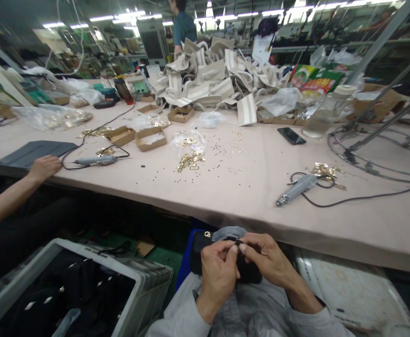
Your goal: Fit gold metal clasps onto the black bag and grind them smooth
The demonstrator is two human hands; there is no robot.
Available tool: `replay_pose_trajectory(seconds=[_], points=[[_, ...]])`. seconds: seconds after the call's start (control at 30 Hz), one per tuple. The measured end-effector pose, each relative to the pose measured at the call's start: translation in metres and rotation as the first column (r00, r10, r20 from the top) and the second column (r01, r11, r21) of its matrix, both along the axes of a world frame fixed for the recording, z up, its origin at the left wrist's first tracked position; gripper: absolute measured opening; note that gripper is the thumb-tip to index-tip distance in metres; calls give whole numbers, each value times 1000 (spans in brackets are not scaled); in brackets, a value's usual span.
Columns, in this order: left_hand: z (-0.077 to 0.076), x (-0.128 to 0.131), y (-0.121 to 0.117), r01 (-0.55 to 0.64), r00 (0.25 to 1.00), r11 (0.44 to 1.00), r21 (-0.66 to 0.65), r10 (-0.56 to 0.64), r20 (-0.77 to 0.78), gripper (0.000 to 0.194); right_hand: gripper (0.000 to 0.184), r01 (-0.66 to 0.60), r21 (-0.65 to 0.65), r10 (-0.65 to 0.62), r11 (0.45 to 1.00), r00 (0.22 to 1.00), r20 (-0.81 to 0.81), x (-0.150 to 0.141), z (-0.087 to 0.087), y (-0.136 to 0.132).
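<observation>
Left hand [221, 269]: pinches a dark piece [238, 241]
Right hand [266, 257]: pinches the same piece, fingertips near the left's
Bag [198, 250]: black, beneath both hands
Crate [154, 281]: left of the bag
Driver [296, 189]: on the table [261, 168], beside gold pieces [326, 172]

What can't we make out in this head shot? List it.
Head view:
- Small dark piece between left hand and right hand: mostly covered by fingers; shape unclear.
- Black item beneath: its middle is hidden behind both hands.
- Gray crate: cut off by the bottom edge; contents too dark to separate.
- Tiny dark bits on the table: too small to identify.
</observation>
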State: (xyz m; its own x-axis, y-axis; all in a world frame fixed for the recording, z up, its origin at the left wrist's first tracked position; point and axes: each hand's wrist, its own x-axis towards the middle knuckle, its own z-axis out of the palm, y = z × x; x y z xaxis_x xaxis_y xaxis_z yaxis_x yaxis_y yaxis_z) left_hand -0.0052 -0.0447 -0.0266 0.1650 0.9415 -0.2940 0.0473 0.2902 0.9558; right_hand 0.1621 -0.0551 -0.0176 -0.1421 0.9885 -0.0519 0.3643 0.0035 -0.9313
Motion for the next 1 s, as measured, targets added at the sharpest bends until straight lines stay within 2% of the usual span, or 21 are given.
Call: replay_pose_trajectory(seconds=[0.2,0.4,0.57,0.7,0.87,1.0], points=[[3,-4,1,41,999,999,31,-41,-9,26,31,37,73,-43,997,995,86,-5,1,-3],[8,-5,0,47,995,984,175,-29,-100,24,32,80,144,-95,986,991,98,-13,-3,-4],[19,-6,5,52,991,988,146,-34,-128,21,29,157,167,-176,973,978,109,-20,-3,-6],[20,-7,9,50,992,987,153,-31,-124,22,36,171,101,-182,980,977,108,-21,-4,-7],[16,-6,10,50,992,991,126,-35,-124,22,62,227,-56,-226,972,974,17,-22,-9,-5],[16,-6,11,23,991,995,102,-9,-131,20,53,158,-90,-164,983,984,-73,-19,-15,-6]])
